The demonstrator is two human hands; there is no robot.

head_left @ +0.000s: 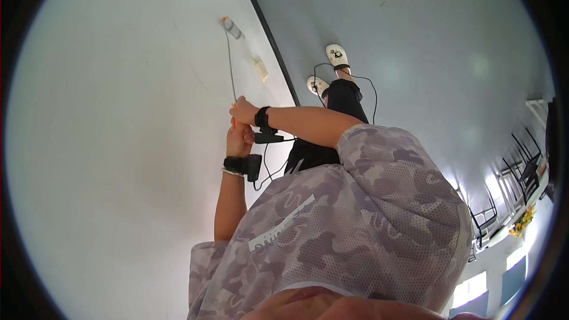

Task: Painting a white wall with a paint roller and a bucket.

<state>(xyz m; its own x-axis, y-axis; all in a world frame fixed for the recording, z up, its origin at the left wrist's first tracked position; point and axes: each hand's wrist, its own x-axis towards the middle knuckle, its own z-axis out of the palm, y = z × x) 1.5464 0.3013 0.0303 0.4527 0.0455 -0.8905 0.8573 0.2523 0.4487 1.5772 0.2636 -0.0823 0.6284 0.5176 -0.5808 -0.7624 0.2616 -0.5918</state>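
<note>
Over the white tabletop (136, 112), near its dark edge strip (269, 32), two bare hands meet, one just above the other in view. Right hand (244, 111): fingers curled in tight, gripping an orange piece (233, 122) that shows at the finger ends and again between the hands. Left hand (238, 140): just below, fingers folded narrow about the lower part of the same piece; exact fingertip contact too small to make out.

From the right hand a thin gray cord (230, 62) runs up the view, nearly straight, to an orange tip (224, 19) beside a gray cylinder (235, 28) lying on the tabletop. Whether tip and cylinder are joined, cannot tell. Between cylinder and hands, right of the cord, lies a small yellowish, partly see-through packet (259, 69).

Both wrists carry black strapped devices, the right one (268, 137) and the left one (253, 168), with dark cables trailing toward the body. Pale bracelet (233, 172) on the left wrist. Camouflage-patterned mesh shirt (379, 213), black trousers (347, 101), pale clogs (336, 55) on gray floor (427, 53). Far right: dark-framed chairs (524, 169) and a bunch of yellow flowers (523, 221).
</note>
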